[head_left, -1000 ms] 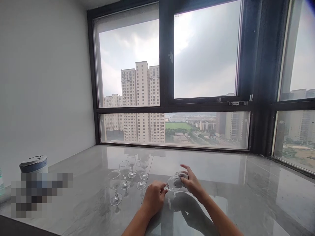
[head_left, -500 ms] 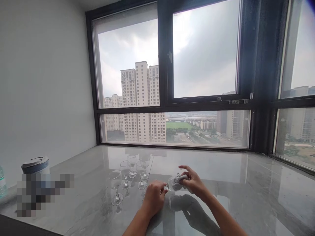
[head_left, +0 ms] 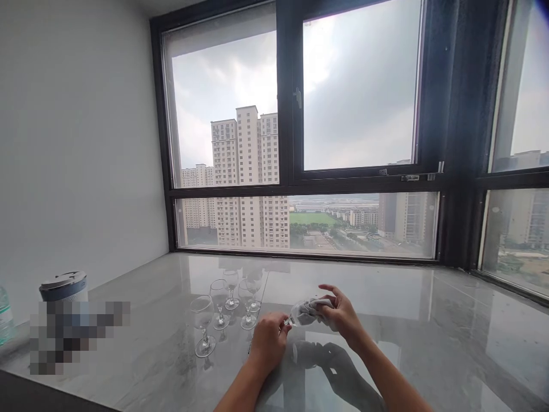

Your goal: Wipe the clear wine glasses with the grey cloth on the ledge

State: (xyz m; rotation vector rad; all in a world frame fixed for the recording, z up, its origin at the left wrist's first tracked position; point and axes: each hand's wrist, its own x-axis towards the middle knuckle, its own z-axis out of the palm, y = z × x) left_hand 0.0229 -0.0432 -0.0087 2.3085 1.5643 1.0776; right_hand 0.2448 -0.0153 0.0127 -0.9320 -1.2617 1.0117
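Note:
A small stemmed wine glass [head_left: 299, 314] is tilted on its side above the grey stone ledge, bowl toward the right. My left hand [head_left: 270, 337] is closed around its stem end, hiding the foot. My right hand [head_left: 341, 312] pinches a light grey cloth [head_left: 319, 308], part of which is tucked into the bowl; the index finger is raised. Just left of my left hand several clear wine glasses stand upright in a cluster, the nearest glass [head_left: 205, 329] at the front left.
The glossy ledge [head_left: 146, 355] reflects my arms. A cup with a lid [head_left: 64, 283] stands at the left, beside a blurred patch. A plastic bottle [head_left: 5, 317] is at the left edge. Behind the ledge are dark-framed windows [head_left: 369, 182]; a white wall [head_left: 81, 143] closes the left side.
My right hand has shifted slightly to the right with the cloth, and more of the glass bowl shows. My left hand keeps its hold on the stem end.

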